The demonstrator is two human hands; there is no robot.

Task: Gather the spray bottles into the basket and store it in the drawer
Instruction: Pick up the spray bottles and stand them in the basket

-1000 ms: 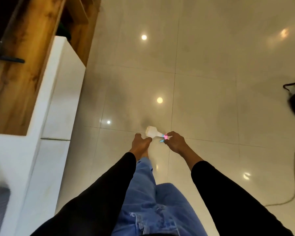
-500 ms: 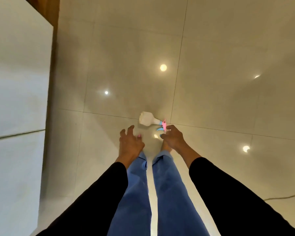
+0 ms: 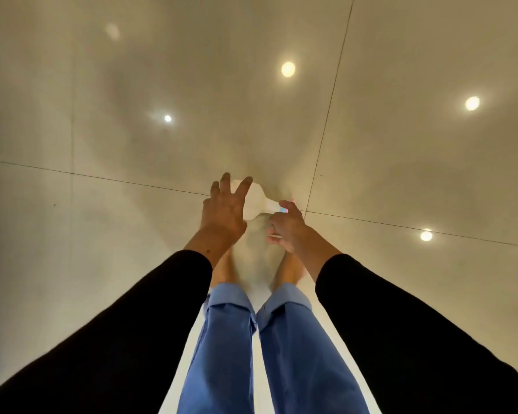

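Spray bottle (image 3: 256,201), smooth white bulb: right hand (image 3: 286,228) grip clamps its neck, left hand (image 3: 225,210) splayed.

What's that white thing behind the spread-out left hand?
A white spray bottle: its rounded body shows past the left hand, its neck runs to the right hand, which grips the pink-and-blue nozzle end. The hand covers part of the body.

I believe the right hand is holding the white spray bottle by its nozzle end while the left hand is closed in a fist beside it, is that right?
Not quite: the head view shows the left hand open with fingers spread over the bottle's body, not in a fist. The right hand does hold the white spray bottle by its nozzle end.
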